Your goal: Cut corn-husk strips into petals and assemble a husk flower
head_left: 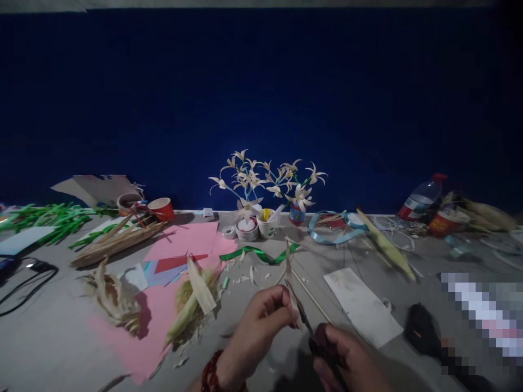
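In the head view, my left hand [257, 332], with a red bead bracelet at the wrist, pinches a narrow pale strip of corn husk [288, 264] between thumb and fingers. My right hand [347, 354] is closed around dark scissors [304, 316], whose blades lie along the strip's right side. Whether the blades touch the husk I cannot tell. Beyond both hands, finished husk flowers [247, 208] on thin stems stand upright in small pots. Husk scraps [251, 275] and a green ribbon [261, 253] lie between the hands and the flowers.
At left are pink paper [180, 239], dried husks [116, 299], a corn husk bundle [183, 316] and green pipe cleaners [57, 220]. A white sheet [362, 305], a black tool [423, 329], blue ribbon [327, 238] and a plastic bottle [423, 198] lie right. A dark blue wall [261, 81] rises behind.
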`<state>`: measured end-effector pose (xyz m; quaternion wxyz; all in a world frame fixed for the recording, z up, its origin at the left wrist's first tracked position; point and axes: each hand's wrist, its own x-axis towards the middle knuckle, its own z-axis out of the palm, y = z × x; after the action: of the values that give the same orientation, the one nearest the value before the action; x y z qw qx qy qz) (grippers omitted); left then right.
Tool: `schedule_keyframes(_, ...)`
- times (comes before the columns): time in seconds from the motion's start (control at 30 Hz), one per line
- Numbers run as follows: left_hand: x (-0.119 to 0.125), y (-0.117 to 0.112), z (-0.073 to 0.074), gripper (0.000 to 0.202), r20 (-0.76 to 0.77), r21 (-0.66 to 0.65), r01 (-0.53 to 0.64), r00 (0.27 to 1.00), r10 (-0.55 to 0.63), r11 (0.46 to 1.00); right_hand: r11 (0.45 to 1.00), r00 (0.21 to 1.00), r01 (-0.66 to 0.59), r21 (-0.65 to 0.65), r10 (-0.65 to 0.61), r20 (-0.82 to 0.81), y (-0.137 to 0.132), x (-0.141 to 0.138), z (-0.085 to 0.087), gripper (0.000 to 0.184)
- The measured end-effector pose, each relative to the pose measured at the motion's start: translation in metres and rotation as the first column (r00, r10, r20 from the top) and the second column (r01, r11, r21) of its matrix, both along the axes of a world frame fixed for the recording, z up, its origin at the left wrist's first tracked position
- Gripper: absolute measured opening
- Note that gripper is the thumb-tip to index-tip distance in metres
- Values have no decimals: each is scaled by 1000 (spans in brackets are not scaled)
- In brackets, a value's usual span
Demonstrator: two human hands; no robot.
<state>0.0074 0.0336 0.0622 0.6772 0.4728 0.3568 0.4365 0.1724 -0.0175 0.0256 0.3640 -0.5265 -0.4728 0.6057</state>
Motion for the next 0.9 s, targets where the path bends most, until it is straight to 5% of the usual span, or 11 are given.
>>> schedule_keyframes(0.73, -1, -2, 1, 11, -12, 9, 34, 999, -34, 999, 996, 998, -58, -71, 55, -38, 2, 10, -13, 28)
schedule_keyframes(0.9, -2, -3, 0, 11, 7, 3, 37, 999, -38, 999, 998, 1000, 13, -60, -14, -17, -2, 8, -15, 27)
